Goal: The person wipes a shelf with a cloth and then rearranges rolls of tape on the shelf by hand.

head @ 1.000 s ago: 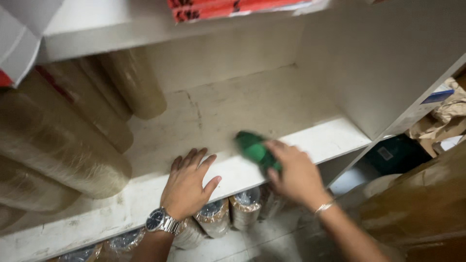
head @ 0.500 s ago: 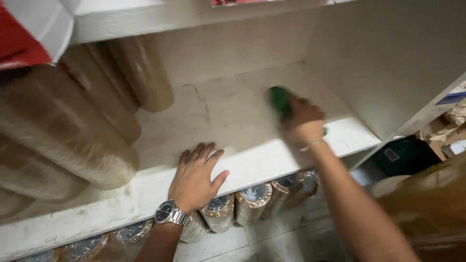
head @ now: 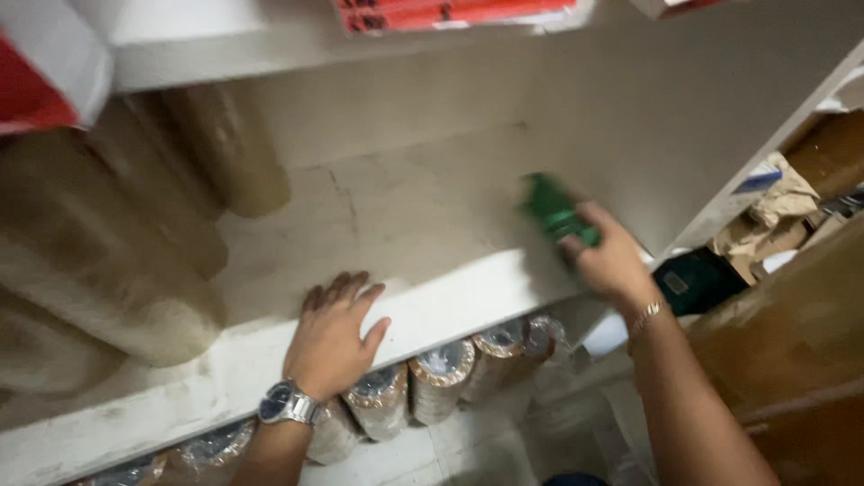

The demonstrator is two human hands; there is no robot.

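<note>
gripping a soft green cloth [head: 555,211], right hand [head: 612,261]; left hand [head: 331,337] spread flat, scuffed white shelf [head: 405,225]

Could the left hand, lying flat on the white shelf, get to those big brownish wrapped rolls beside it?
Probably yes. The left hand rests open on the white shelf, and bare shelf alone lies between it and the big brownish wrapped rolls, stacked just to its left.

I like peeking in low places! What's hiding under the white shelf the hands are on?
Under the white shelf, a row of wrapped tape rolls lies side by side. The shelf board and the left hand cover their far ends, so what's behind them stays hidden.
</note>
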